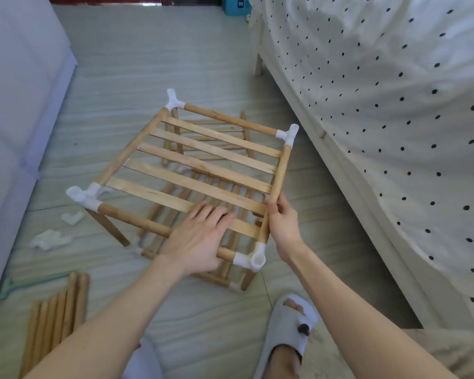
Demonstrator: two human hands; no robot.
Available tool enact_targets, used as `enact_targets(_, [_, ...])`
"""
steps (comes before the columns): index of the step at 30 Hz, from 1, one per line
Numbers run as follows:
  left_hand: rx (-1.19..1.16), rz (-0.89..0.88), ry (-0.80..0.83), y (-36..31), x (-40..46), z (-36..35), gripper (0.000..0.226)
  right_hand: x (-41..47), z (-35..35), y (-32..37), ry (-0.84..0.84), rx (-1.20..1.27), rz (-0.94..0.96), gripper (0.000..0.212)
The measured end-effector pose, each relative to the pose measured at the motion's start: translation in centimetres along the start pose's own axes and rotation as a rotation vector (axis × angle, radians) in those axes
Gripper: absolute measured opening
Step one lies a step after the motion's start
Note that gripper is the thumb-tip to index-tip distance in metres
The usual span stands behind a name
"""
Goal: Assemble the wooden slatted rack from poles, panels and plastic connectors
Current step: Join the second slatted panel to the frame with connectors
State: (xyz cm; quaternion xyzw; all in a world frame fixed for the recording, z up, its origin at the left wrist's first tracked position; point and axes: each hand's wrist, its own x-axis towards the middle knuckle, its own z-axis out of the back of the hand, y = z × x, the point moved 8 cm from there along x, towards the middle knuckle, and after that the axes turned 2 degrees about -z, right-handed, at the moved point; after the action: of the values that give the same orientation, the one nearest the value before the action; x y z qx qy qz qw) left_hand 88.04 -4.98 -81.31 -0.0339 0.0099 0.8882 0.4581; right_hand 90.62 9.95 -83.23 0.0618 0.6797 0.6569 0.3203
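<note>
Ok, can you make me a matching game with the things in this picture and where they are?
Things:
1. left hand
2. right hand
3. spare poles
4. slipper

Places:
A. lying in a bunch on the floor, bottom left
B. on a foot, below the rack
C. flat on the near slats and front pole
D. gripping the right side pole

Pairs: 1-C, 2-D, 3-A, 4-B

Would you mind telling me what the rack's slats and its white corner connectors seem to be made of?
The slats look like pale unfinished wood: matte, with visible grain and knots. The corner connectors appear to be white moulded plastic, smooth, with round open sockets.
</note>
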Motion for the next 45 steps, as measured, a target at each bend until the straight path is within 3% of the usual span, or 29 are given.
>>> enact_targets(9, [0.021, 0.023, -0.062, -2.2, 1.6, 0.2, 0.075, 1.2, -0.6, -1.1, -0.028, 0.275, -0.056, 0.039])
enact_targets(21, [0.045, 0.042, -0.027, -1.9, 1.9, 0.3, 0.078, 1.3, -0.4, -0.9, -0.029, 0.166, -0.042, 0.041])
enact_targets(25, [-0.008, 0.114, -0.030, -2.3, 2.7, 0.4, 0.079, 1.0, -0.1, 0.1, 0.049, 0.104, -0.023, 0.039])
enact_targets(31, [-0.128, 0.021, -0.024, -2.3, 2.6, 1.0, 0.086, -0.4, 1.5, -2.8, 0.073, 0.286, -0.289, 0.046])
enact_targets(36, [0.036, -0.129, -0.168, -0.8, 0.3, 3.5, 0.043, -0.2, 0.3, -2.8, 0.174, 0.345, -0.299, 0.050])
enact_targets(40, [0.041, 0.016, 0.063, 1.2, -0.9, 0.8, 0.039, 0.4, -0.8, -2.6, 0.156, 0.320, -0.296, 0.042])
enact_targets(45, [0.135, 0.111, 0.093, 1.4, 0.1, -0.1, 0.028, 1.6, -0.5, -2.5, 0.028, 0.198, -0.243, 0.043])
